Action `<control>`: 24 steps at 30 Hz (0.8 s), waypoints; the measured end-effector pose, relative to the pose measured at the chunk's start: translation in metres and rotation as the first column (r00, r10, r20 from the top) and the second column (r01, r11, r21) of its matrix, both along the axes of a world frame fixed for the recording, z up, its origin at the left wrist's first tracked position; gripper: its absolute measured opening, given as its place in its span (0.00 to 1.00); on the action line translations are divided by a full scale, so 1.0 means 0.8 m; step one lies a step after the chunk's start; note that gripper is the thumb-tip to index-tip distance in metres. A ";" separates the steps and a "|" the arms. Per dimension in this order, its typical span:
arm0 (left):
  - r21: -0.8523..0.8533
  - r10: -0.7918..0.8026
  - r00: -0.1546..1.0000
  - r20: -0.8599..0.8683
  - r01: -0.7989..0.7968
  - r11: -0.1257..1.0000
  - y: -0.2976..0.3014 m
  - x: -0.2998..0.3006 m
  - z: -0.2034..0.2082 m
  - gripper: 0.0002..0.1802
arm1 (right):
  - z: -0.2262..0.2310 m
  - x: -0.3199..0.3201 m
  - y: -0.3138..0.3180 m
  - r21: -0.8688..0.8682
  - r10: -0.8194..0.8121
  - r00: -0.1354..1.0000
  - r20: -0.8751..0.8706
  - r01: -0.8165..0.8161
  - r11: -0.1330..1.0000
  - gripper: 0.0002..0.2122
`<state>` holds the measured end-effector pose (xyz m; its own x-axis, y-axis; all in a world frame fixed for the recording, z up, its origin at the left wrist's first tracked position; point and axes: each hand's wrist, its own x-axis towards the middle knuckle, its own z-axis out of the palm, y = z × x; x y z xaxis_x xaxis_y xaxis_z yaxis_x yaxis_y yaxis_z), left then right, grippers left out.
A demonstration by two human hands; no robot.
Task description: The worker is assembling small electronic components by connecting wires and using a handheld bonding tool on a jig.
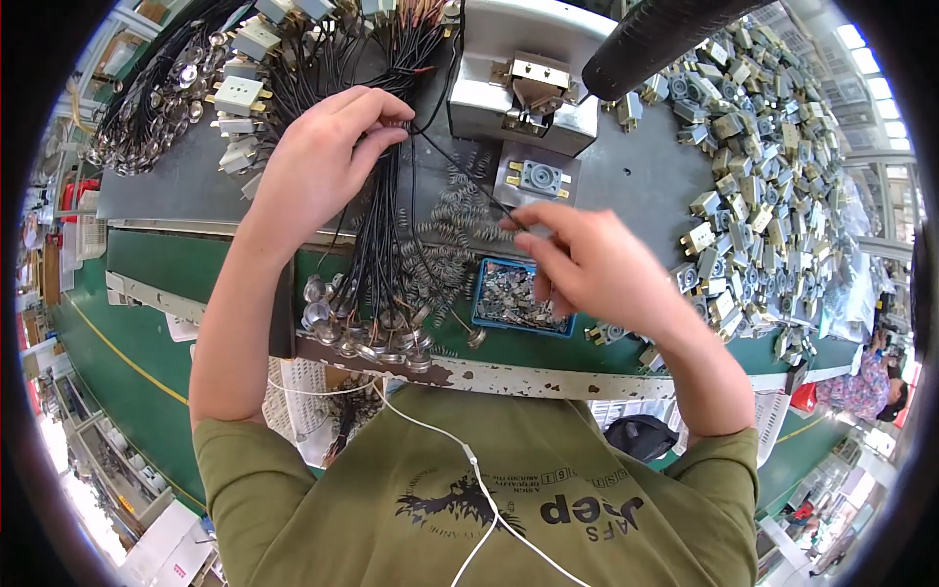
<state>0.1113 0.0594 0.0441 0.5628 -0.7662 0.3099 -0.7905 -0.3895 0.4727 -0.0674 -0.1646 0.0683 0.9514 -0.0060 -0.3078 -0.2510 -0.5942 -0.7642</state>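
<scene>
My left hand (328, 147) pinches a thin black wire between thumb and fingertips, above a hanging bundle of black wires (380, 235). The lower ends of that bundle carry round metal caps (367, 338). From my left fingertips the black wire (455, 161) slants down to my right hand (602, 264), whose thumb and forefinger close on it; that hand is slightly blurred. Just beyond my right fingers, a grey block with brass terminals (540, 177) lies on a metal plate in front of a small bench machine (533, 93). Below my right hand is a blue tray (476, 301) of small metal parts.
Loose coil springs (445, 249) lie between the wires and the tray. Many terminal blocks (743, 176) are heaped at the right. More capped wires (161, 98) and wired blocks (240, 95) fill the far left. A thick black tube (655, 44) overhangs the machine.
</scene>
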 end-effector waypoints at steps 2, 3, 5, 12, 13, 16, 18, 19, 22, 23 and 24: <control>-0.028 -0.008 0.999 0.043 0.009 1.000 -0.008 -0.002 0.002 0.09 | -0.014 -0.019 -0.005 0.208 -0.122 0.962 -0.244 0.175 0.962 0.11; -0.048 -0.009 0.996 0.084 0.013 0.999 -0.011 -0.004 0.002 0.08 | -0.026 -0.030 -0.012 -0.070 -0.058 0.986 0.156 0.070 0.995 0.12; -0.078 -0.039 0.993 0.108 0.048 0.996 -0.019 -0.019 0.018 0.08 | -0.027 -0.039 -0.020 -0.407 0.123 0.844 0.522 0.120 0.905 0.12; -0.088 -0.260 0.961 0.091 0.268 0.959 -0.084 -0.038 0.010 0.08 | -0.060 -0.047 -0.029 -0.353 0.119 0.933 0.338 0.009 0.936 0.11; -0.094 -0.293 0.952 0.088 0.300 0.949 -0.091 -0.039 0.000 0.07 | -0.064 -0.051 -0.029 -0.300 0.046 0.927 0.371 0.073 0.951 0.11; -0.091 -0.309 0.948 0.081 0.316 0.945 -0.108 -0.045 -0.015 0.06 | -0.071 -0.057 -0.025 -0.203 -0.071 0.911 0.407 0.167 0.965 0.12; 0.024 -0.358 0.923 0.143 0.358 0.933 -0.115 -0.043 -0.024 0.06 | -0.072 -0.060 -0.020 -0.047 -0.169 0.900 0.403 0.205 0.978 0.15; 0.033 -0.380 0.911 0.162 0.379 0.925 -0.116 -0.041 -0.029 0.06 | -0.070 -0.063 -0.019 -0.022 -0.170 0.893 0.416 0.197 0.980 0.17; 0.020 -0.341 0.934 0.104 0.341 0.940 -0.118 -0.043 -0.037 0.06 | -0.068 -0.070 -0.019 0.031 -0.176 0.894 0.412 0.179 0.983 0.20; 0.021 -0.346 0.933 0.104 0.346 0.938 -0.120 -0.044 -0.037 0.06 | -0.069 -0.072 -0.019 0.032 -0.180 0.893 0.412 0.183 0.983 0.20; 0.020 -0.340 0.935 0.095 0.340 0.940 -0.121 -0.046 -0.037 0.06 | -0.072 -0.075 -0.018 0.048 -0.174 0.893 0.415 0.169 0.984 0.21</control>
